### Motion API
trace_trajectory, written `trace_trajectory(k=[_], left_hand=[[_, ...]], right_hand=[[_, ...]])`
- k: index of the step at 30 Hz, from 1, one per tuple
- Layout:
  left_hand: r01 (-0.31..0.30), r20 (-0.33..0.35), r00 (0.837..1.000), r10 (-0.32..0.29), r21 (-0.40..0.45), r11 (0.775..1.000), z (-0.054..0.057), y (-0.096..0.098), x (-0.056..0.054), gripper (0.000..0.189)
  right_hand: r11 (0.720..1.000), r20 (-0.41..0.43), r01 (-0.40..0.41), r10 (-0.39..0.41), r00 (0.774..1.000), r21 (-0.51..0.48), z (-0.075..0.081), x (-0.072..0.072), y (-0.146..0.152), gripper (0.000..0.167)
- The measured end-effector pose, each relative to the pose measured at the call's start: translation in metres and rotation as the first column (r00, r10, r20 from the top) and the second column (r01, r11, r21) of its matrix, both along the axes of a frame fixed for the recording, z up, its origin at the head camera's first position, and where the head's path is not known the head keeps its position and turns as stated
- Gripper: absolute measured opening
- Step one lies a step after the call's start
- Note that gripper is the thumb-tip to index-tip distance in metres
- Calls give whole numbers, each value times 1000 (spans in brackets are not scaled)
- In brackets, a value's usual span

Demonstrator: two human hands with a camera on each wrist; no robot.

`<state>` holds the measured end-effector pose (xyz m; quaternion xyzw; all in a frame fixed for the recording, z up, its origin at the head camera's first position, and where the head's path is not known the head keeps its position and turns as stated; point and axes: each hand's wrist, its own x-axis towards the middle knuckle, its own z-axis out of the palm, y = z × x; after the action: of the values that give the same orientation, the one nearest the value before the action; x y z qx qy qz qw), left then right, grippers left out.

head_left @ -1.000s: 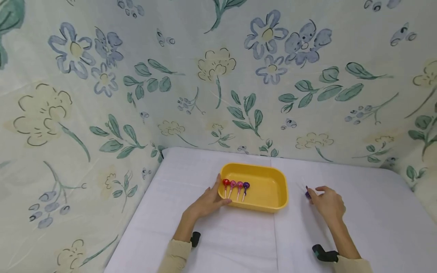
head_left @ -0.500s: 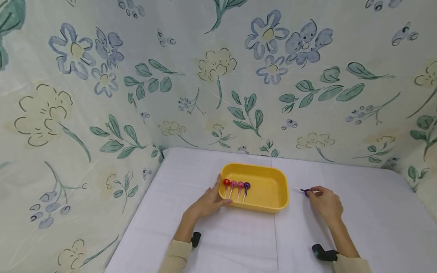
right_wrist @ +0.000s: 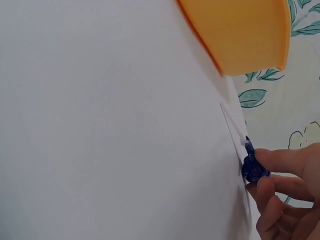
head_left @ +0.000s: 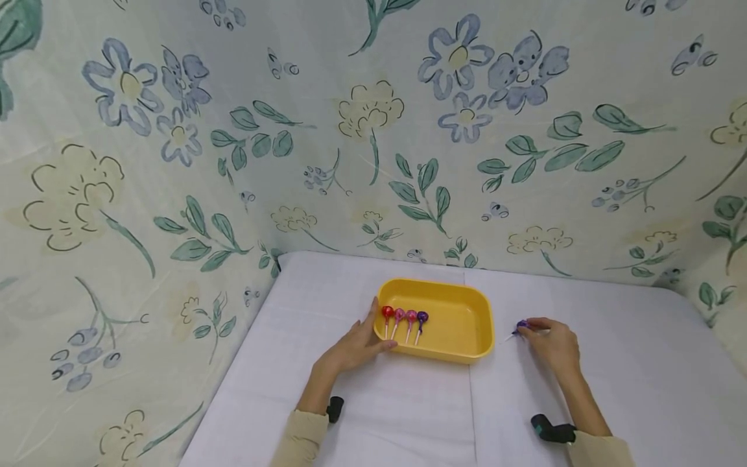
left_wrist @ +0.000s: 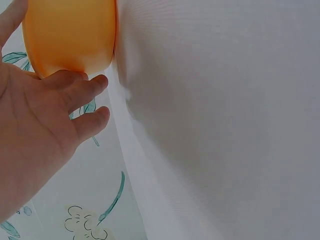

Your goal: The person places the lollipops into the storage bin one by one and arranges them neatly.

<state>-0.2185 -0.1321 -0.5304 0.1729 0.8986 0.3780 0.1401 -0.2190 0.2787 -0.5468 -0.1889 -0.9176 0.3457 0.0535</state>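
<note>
A yellow plastic tray [head_left: 458,321] lies on the white-covered table. My left hand [head_left: 352,348] holds it at the near left corner, thumb at the front rim and fingers along the left end. In the left wrist view, fingers [left_wrist: 82,92] rest against the tray's outer wall [left_wrist: 70,40]. Lined up inside on the left are a red lollipop [head_left: 388,312], two pink ones and a purple one [head_left: 423,317], sticks toward me. Right of the tray, my right hand [head_left: 554,347] pinches another purple-wrapped lollipop [right_wrist: 254,170] by its head, its white stick pointing toward the tray.
White cloth [head_left: 403,402] covers the table, with a fold line running front to back. A flower-printed curtain [head_left: 373,162] rises behind and to the left. Black wrist cameras [head_left: 551,429] sit on both forearms.
The lollipop in my right hand has turned, its stick swinging from pointing away to pointing left and toward me. That hand has shifted slightly left; the left hand and tray stay put.
</note>
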Motion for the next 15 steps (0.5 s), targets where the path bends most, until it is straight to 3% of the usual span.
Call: trace_trajectory(k=[8,15], left_hand=[[-9,5,1000,9,-5,1000,-1,0,0,104],[-19,12,1000,19,-12,1000,0,1,1,104]], right_hand=[[999,-79,-24,22,997,-31,-2,0,4,36],[979,-154,-2,-30,988,-203,16,-7,1,43]])
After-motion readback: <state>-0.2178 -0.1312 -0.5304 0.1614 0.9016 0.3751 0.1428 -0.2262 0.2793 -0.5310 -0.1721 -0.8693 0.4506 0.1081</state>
